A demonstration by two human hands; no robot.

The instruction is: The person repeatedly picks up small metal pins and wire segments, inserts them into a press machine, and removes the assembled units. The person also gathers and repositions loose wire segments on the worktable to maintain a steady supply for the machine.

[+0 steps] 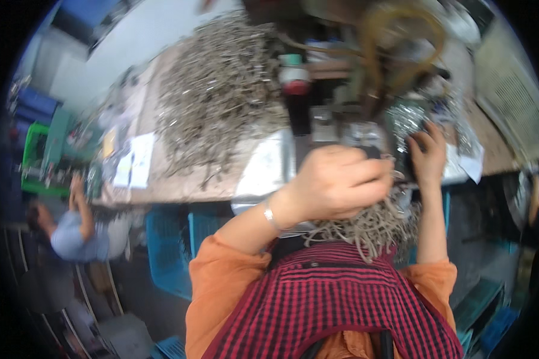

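My left hand (341,182) is closed, fingertips pinched together in front of a small bench machine (347,110); whatever is in the pinch is too small and blurred to name. Beneath it, a bundle of beige cord-like strands (368,233) hangs at the table's front edge, over my lap. My right hand (428,155) rests at the machine's right, thumb and a finger apart, beside a heap of small shiny pieces (407,119). Nothing shows between those fingers.
A large pile of similar beige strands (221,96) covers the table's left part. A bottle with a green cap (293,75) stands at the machine. Papers (135,160) lie farther left. Blue crates (169,248) sit below the table edge. Another person (90,236) works at the far left.
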